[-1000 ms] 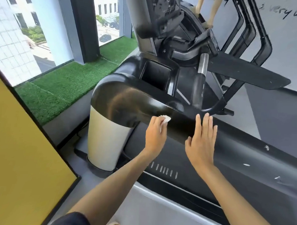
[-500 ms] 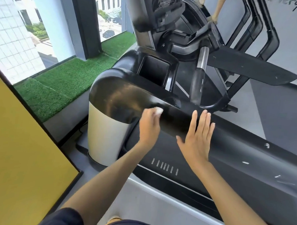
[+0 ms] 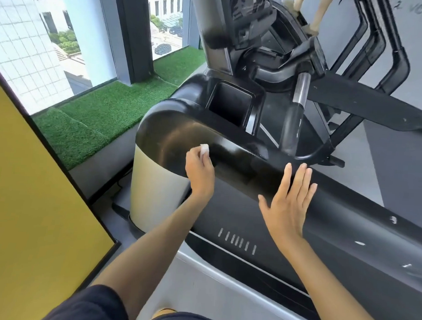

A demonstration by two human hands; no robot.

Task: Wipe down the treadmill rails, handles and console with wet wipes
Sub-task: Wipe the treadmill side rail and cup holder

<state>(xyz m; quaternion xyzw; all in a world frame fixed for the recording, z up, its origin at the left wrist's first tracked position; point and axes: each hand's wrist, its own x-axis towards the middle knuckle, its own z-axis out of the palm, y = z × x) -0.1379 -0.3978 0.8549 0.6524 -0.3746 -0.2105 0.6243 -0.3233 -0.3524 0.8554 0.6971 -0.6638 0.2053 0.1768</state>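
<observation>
From the head camera, the step in hand looks like wiping the rail: the left hand [image 3: 199, 171] has its grip clamped on a small folded white wet wipe [image 3: 204, 150], fingers curled round it, and presses it on the glossy top of the black rail [image 3: 348, 214], close to the rail's rounded front end above the cream cover [image 3: 153, 193]. The right hand [image 3: 287, 206] lies on the same rail further back, well apart from the wipe, its grip apart with fingers straight and a little spread; it appears to rest flat on the surface and holds nothing. Behind the wipe sits a square cup pocket [image 3: 231, 105], and beyond it the upright handle [image 3: 293, 124] with its grey upper section and the console [image 3: 247, 16], dark and partly cut off by the top edge. Judging by how things lie, the task is at an early stage, since the hands are far from handle and console and small white specks [image 3: 360, 243] show on the rail behind the right hand. The next move probably calls for dragging the wipe along the rail under firm pressure, lifting the right hand clear of its path, covering the specks, then reaching up to the handle. A green grass mat [image 3: 105, 111] lies by the window [image 3: 29, 43], and a yellow panel [image 3: 34, 200] stands at the left.
</observation>
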